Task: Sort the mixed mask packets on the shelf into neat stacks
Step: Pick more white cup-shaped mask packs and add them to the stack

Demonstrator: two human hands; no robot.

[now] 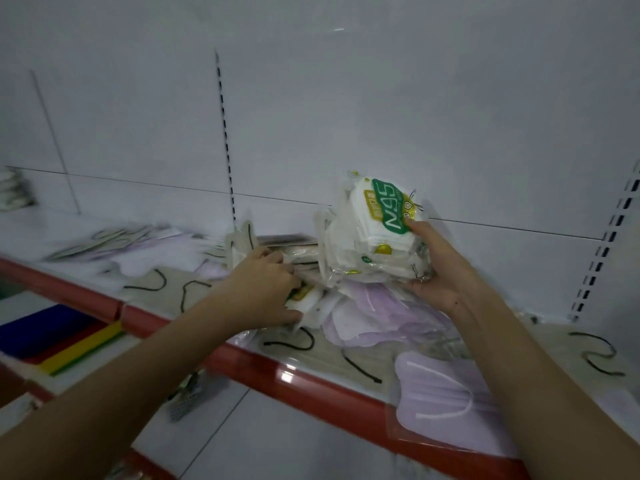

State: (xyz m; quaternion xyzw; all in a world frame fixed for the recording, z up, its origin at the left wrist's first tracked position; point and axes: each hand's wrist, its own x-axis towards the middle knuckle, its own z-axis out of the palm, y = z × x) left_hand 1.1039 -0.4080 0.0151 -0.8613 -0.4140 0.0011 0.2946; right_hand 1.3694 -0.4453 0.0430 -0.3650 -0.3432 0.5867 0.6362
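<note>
Right hand supports a stack of white N95 packets from below and from the right, palm under the stack's lower right corner and thumb pressed flat on the green label of the top packet; the grip is closed around the stack. That stack is raised off the shelf and tilted, its printed face turned toward the camera and to the left, the "N95" lettering running up and down so that the long axis stands close to vertical. It sits left of and above the right palm, in front of the white back panel. Left hand reaches into the loose pile on the shelf, fingers curled over a white packet with a yellow and green label; how firmly that packet is held cannot be told, since the fingertips are hidden behind the hand and the area is motion-blurred. Lilac masks lie beneath and right of the stack, one lilac mask packet overhanging the shelf's red front edge. Packets further left on the shelf are smeared by blur and cannot be identified. Dark ear loops show among the pile.
</note>
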